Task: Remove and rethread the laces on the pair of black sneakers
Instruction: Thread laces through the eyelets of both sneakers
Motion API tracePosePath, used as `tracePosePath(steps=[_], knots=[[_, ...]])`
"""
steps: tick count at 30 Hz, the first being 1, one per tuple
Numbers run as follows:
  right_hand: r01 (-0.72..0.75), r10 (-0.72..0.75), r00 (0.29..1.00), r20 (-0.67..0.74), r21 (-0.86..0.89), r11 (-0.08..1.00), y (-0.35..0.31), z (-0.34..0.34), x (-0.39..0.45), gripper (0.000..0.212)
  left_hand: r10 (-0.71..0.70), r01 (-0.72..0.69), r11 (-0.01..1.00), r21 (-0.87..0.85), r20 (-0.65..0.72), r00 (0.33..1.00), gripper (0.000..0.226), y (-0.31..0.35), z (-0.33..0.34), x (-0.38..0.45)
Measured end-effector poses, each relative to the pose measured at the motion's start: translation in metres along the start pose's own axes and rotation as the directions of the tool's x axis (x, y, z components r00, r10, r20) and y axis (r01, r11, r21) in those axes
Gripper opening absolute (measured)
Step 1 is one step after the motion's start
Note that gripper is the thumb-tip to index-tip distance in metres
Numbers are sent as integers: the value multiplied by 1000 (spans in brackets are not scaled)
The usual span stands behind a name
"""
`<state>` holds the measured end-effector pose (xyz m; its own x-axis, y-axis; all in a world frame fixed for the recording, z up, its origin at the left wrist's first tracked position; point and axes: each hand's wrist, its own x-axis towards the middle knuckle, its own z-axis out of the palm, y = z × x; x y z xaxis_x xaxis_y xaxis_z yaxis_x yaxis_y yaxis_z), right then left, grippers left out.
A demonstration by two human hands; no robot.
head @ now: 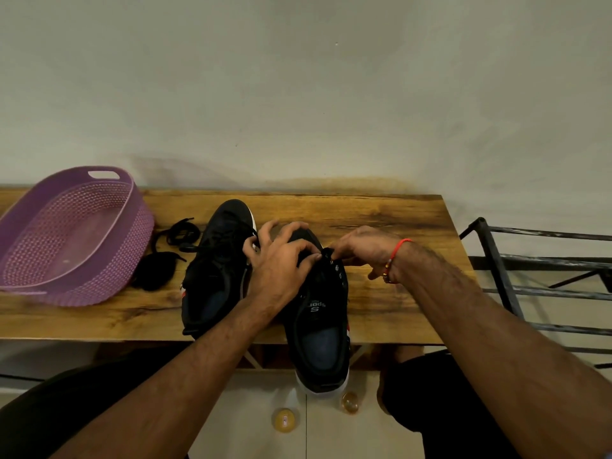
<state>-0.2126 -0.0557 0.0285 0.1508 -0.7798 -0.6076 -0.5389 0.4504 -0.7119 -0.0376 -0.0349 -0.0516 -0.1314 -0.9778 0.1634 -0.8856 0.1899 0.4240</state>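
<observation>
- Black sneaker on the right (319, 326) lies lengthwise on the wooden counter (390, 226), its toe toward the wall and its heel hanging past the near counter edge; both hands work at its eyelet rows
- Left hand (281, 260) arches over the front of that sneaker, fingers (306, 251) curled down, thumb and forefinger tips closing on the black lace end (327, 251) at the foremost eyelets
- Right hand (361, 248) comes in from the other side, its fingers bunched and pinching the same lace end, so the lace sits directly between the two sets of fingertips; a red thread bracelet (397, 251) circles this wrist
- Metal eyelets (337, 270) run just nearer to the person than the right fingertips, with no lace showing through them
- Second black sneaker (218, 263) lies just beside the left hand's outer fingers, parallel to the first and touching or nearly touching it; whether those outer fingers touch it I cannot tell
- Loose black lace (165, 256) lies in a heap on the counter beyond the second sneaker, well apart from the fingers
- Purple basket (109, 279) sits farther out on that same side, near the heap of lace
- Dark metal rack (503, 270) stands off the counter's end, outward of the right wrist
- Two small yellowish balls (285, 420) lie on the floor below the overhanging heel
</observation>
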Motion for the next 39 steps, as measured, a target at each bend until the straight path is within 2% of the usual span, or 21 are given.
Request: tracePosePath(steps=[8, 15, 22, 25, 28, 31, 33, 35, 37, 38, 39], knots=[[3, -3, 1000, 3, -31, 1000, 2, 1, 5, 26, 81, -83, 981, 178, 20, 997, 21, 12, -11, 3], [119, -136, 984, -111, -145, 982, 16, 5, 24, 10, 15, -15, 1000, -24, -33, 999, 14, 5, -5, 2], [167, -216, 966, -140, -297, 940, 21, 9, 30, 10, 18, -21, 998, -51, -53, 998, 13, 3, 0, 2], [194, -284, 950, -131, -469, 862, 21, 7, 34, 13, 20, -20, 1000, -7, -52, 998, 17, 2, -3, 1], [210, -393, 912, -115, -693, 689, 18, -3, 31, 7, 26, -25, 996, 89, -8, 1000, 30, 0, -6, 5], [245, -463, 881, -97, -743, 623, 15, -16, 26, 8, 42, -45, 990, 132, 25, 999, 36, -3, -11, 7], [256, -491, 855, -164, -691, 676, 13, -27, 20, 10, 39, -45, 989, 141, 45, 998, 40, -6, -16, 8], [264, -480, 812, -331, -525, 809, 12, -38, 16, 11, 9, -15, 993, 118, 54, 998, 44, -9, -22, 8], [294, -364, 783, -504, -215, 931, 8, -46, 13, 13, -38, 35, 997, 72, 35, 999, 42, -12, -32, 8], [336, -277, 803, -528, 18, 942, 6, -48, 12, 14, -59, 58, 998, 38, 16, 998, 40, -13, -39, 8], [367, -199, 847, -493, 273, 889, 3, -47, 10, 13, -76, 76, 997, -1, -3, 997, 38, -15, -45, 8]])
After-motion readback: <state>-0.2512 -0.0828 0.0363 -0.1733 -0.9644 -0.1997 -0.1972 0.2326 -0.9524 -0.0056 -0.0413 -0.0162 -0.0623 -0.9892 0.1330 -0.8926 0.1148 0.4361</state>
